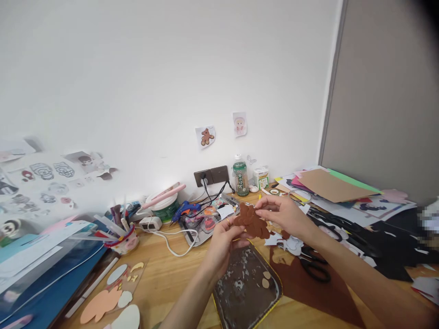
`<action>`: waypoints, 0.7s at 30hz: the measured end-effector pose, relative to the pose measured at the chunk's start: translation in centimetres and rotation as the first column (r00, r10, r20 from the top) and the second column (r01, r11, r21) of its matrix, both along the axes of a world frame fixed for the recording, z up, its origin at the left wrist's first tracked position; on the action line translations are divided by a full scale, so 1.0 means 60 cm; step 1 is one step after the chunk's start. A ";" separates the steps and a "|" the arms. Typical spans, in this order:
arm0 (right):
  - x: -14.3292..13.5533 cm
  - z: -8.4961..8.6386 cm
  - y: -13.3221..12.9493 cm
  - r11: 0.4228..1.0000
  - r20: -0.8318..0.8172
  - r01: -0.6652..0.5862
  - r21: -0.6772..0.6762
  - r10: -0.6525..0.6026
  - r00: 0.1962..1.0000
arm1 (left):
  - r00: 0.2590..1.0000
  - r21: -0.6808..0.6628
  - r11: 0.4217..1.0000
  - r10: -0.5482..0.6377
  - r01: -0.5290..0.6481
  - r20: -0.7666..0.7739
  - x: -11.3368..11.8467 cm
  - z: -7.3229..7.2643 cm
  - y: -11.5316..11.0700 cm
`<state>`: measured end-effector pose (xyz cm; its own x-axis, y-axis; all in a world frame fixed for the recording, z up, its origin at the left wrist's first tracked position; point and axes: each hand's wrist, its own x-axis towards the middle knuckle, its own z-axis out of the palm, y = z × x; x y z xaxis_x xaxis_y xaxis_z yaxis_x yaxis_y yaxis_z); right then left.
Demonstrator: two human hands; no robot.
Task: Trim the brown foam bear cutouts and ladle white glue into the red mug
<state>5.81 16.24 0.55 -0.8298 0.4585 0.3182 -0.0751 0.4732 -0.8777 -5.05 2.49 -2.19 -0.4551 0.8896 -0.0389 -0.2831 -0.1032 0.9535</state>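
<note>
Above a dark, yellow-edged tray (247, 292), a brown cut-out shape (253, 223) is held between both hands. My left hand (224, 242) grips its left lower edge, thumb on top. My right hand (279, 212) pinches its upper right edge between thumb and fingers. The cut-out seems made of layered brown pieces. Several small tan ovals (265, 283) lie on the right part of the tray. Right of the tray, a dark brown sheet (315, 292) lies partly under my right forearm.
Black-handled scissors (315, 269) rest on the brown sheet. A blue glue gun (187, 209), a white cable and a green bottle (240, 176) stand or lie behind. A pen cup (125, 240) and pale cut-outs (101, 304) are left; stacked coloured paper (338, 185) is right.
</note>
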 end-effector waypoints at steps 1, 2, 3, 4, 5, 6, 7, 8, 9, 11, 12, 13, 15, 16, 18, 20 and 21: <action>0.000 0.000 0.000 1.000 -0.001 0.002 0.005 -0.002 1.000 | 1.000 0.019 1.000 -0.014 0.014 0.007 0.000 0.001 -0.001; 0.000 0.000 -0.001 1.000 0.000 0.007 0.010 -0.007 1.000 | 0.999 0.041 0.999 -0.034 0.034 0.018 0.000 0.002 -0.002; 0.001 0.000 -0.001 1.000 -0.001 0.014 0.018 -0.014 1.000 | 0.997 0.066 0.996 -0.064 0.062 0.035 0.000 0.003 -0.003; 0.001 0.001 -0.002 0.999 -0.002 0.023 0.028 -0.023 1.000 | 0.993 0.093 0.991 -0.101 0.095 0.057 0.000 0.003 -0.004; 0.002 0.003 -0.004 0.999 -0.005 0.034 0.041 -0.034 0.999 | 0.987 0.124 0.984 -0.139 0.128 0.084 0.000 0.005 -0.005; 0.003 0.004 -0.006 0.997 -0.008 0.045 0.055 -0.044 0.999 | 0.977 0.157 0.975 -0.179 0.160 0.115 0.000 0.006 -0.006; 0.003 0.005 -0.008 0.996 -0.010 0.056 0.073 -0.056 0.998 | 0.964 0.188 0.964 -0.219 0.190 0.149 0.001 0.008 -0.008; 0.004 0.007 -0.010 0.993 -0.013 0.067 0.095 -0.066 0.998 | 0.948 0.214 0.952 -0.258 0.218 0.185 0.001 0.010 -0.009; 0.005 0.008 -0.013 0.990 -0.013 0.077 0.117 -0.076 0.997 | 0.930 0.232 0.943 -0.291 0.240 0.223 0.002 0.012 -0.010; 0.005 0.009 -0.017 0.982 -0.008 0.096 0.161 -0.096 0.995 | 0.898 0.244 0.932 -0.333 0.267 0.289 0.003 0.016 -0.010; 0.005 0.010 -0.020 0.978 -0.006 0.102 0.184 -0.103 0.995 | 0.886 0.241 0.931 -0.342 0.274 0.312 0.004 0.017 -0.010; 0.005 0.010 -0.021 0.972 -0.004 0.109 0.207 -0.111 0.994 | 0.880 0.233 0.931 -0.346 0.279 0.326 0.004 0.018 -0.009; 0.005 0.010 -0.024 0.959 -0.004 0.122 0.257 -0.125 0.992 | 0.872 0.219 0.930 -0.355 0.295 0.337 0.004 0.017 -0.006; 0.005 0.010 -0.025 0.950 -0.008 0.129 0.283 -0.132 0.991 | 0.868 0.212 0.928 -0.364 0.307 0.338 0.004 0.015 -0.005; 0.005 0.009 -0.025 0.933 -0.016 0.144 0.330 -0.147 0.989 | 0.863 0.193 0.928 -0.367 0.317 0.346 0.002 0.009 -0.002; 0.004 0.008 -0.025 0.915 -0.023 0.153 0.374 -0.156 0.987 | 0.869 0.161 0.942 -0.333 0.293 0.365 0.001 0.003 -0.001; 0.004 0.008 -0.025 0.907 -0.027 0.155 0.392 -0.157 0.987 | 0.874 0.143 0.952 -0.307 0.272 0.376 0.000 0.000 0.000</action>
<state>6.04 14.76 1.01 -0.7599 0.4216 0.4948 0.0314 0.7841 -0.6199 -5.02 2.48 -2.17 -0.1402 0.9869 -0.0794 -0.6589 -0.0332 0.7515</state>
